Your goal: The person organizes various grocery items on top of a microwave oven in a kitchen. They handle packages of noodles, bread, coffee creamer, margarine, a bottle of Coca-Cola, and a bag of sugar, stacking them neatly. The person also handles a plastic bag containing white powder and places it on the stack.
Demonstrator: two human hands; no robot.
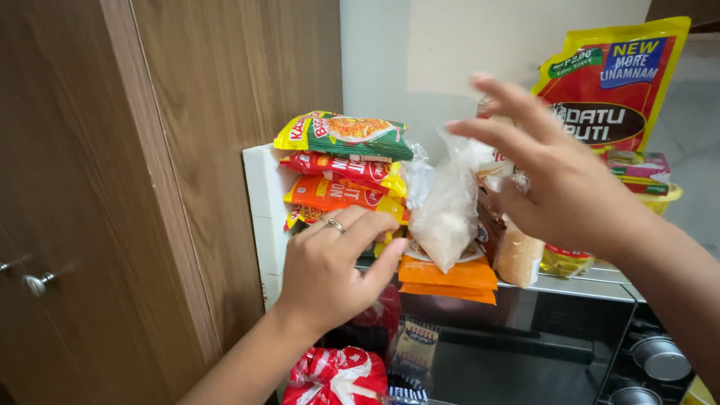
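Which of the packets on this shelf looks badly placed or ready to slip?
The orange packets beneath the clear plastic bag overhang the metal shelf edge and might slip. The left hand touches the noodle packet stack, which looks steady.

Stacked noodle packets [341, 169] at left beside the cupboard door [187, 150], atop the oven [525, 330]. Right of them a clear bag [446, 210], on flat sachets [448, 276]. Tall pouch [611, 82] behind, far right. Left hand [334, 270] before the stack; right hand [547, 180] before the pouch.
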